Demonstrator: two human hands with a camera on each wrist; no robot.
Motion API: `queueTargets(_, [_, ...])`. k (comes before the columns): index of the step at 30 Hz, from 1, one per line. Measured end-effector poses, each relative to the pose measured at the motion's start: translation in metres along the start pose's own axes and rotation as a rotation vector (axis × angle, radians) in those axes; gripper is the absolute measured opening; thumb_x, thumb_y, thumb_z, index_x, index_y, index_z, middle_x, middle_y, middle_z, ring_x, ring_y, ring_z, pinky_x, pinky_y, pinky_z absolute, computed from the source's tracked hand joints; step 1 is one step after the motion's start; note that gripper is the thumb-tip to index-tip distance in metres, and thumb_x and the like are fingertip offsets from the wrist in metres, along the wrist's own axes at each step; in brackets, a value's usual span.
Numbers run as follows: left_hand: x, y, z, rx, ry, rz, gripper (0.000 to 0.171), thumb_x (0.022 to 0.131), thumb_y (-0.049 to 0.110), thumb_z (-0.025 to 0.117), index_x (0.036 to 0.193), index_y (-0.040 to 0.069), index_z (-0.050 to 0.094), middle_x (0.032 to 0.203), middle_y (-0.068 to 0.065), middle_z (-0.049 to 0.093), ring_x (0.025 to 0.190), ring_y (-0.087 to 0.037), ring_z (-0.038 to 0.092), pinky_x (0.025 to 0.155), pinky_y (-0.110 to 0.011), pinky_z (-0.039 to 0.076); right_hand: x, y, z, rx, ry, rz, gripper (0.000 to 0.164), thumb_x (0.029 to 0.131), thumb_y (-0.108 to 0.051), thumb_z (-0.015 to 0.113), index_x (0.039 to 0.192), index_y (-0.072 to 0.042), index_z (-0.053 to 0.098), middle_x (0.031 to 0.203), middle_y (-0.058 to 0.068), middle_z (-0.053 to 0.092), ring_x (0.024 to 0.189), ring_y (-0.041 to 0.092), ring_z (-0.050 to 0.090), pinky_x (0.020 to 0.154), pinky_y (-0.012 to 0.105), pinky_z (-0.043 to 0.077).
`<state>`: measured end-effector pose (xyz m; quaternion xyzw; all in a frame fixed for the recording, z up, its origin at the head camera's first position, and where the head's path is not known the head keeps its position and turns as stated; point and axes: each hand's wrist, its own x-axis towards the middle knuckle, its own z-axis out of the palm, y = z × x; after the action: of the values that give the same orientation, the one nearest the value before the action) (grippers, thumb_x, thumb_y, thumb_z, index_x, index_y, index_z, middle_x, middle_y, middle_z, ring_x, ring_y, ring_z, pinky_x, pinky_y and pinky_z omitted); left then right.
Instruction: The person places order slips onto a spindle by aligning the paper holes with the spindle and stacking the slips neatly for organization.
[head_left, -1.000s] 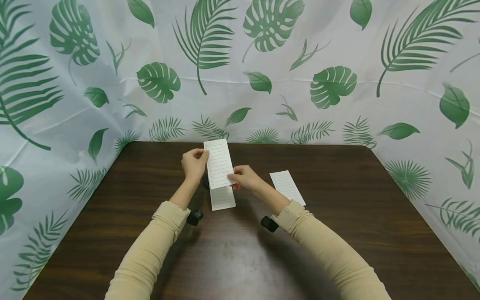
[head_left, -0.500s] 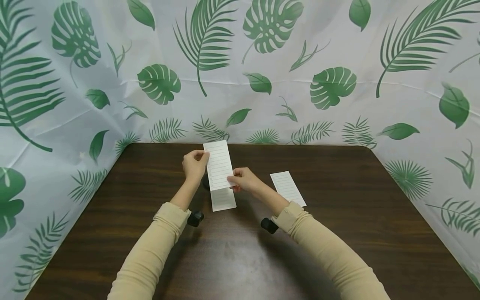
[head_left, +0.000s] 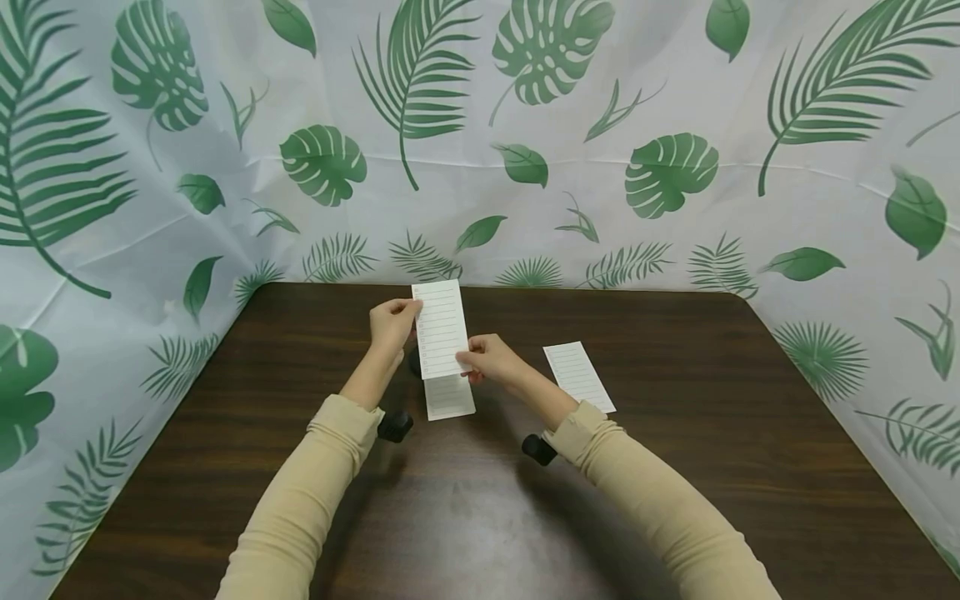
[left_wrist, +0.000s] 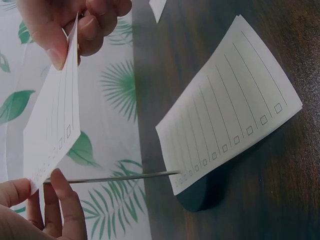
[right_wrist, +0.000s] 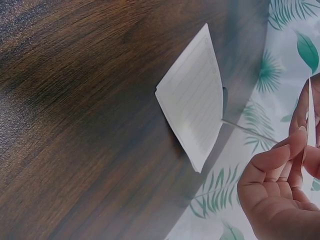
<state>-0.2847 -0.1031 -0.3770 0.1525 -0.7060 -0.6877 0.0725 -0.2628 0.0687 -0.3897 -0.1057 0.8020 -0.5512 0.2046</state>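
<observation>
A white lined sheet with small checkboxes (head_left: 441,325) is held up in both hands. My left hand (head_left: 392,325) pinches its upper left edge, and my right hand (head_left: 491,358) pinches its lower right edge. Below it, a stack of similar sheets (left_wrist: 227,105) is pierced by a thin metal spike (left_wrist: 122,177) on a black base (left_wrist: 197,195). The spike's upper end comes close to my left fingers (left_wrist: 62,192) and the held sheet; whether it touches the sheet I cannot tell. In the head view the held sheet hides the spike.
Another lined sheet (head_left: 577,375) lies on the dark wooden table (head_left: 480,500), right of my right hand. Black wrist devices (head_left: 393,425) sit under both cuffs. A leaf-print curtain (head_left: 450,200) hangs behind the table's far edge.
Seen from the head, the held sheet has turned slightly more upright. Both hands keep their pinch and have barely moved; the whole view has shifted a little.
</observation>
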Motion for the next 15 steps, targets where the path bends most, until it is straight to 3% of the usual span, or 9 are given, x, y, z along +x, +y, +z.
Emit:
queueTargets(4, [-0.0004,0.0000,0.0007,-0.003,0.011,0.029,0.026,0.090,0.015,0.060,0.104,-0.005,0.067,0.073,0.002,0.056,0.058,-0.006,0.050,0.045,-0.013,0.046,0.0000,-0.0002,-0.0001,-0.002,0.001,-0.006,0.016,0.095,-0.006,0.052,0.080,0.001,0.054,0.048,-0.003,0.046,0.049,0.007,0.053,0.051,0.020,0.046])
queueTargets(9, [0.0010,-0.0002,0.0012,-0.008,0.027,0.017,0.027,0.090,0.015,0.060,0.106,-0.006,0.066,0.076,0.000,0.055,0.057,-0.005,0.050,0.043,-0.012,0.046,0.0010,0.0013,0.0006,-0.008,-0.002,-0.003,0.017,0.095,-0.006,0.052,0.079,0.000,0.053,0.049,-0.004,0.047,0.048,0.006,0.052,0.050,0.018,0.045])
queueTargets(15, [0.0044,-0.0019,0.0011,0.010,0.015,-0.050,0.029,0.090,0.015,0.060,0.108,-0.006,0.067,0.088,-0.003,0.056,0.072,-0.010,0.052,0.058,-0.020,0.054,0.0009,0.0038,0.0009,-0.037,0.003,-0.002,0.017,0.095,-0.006,0.052,0.079,0.001,0.054,0.056,-0.003,0.053,0.050,0.007,0.053,0.050,0.018,0.047])
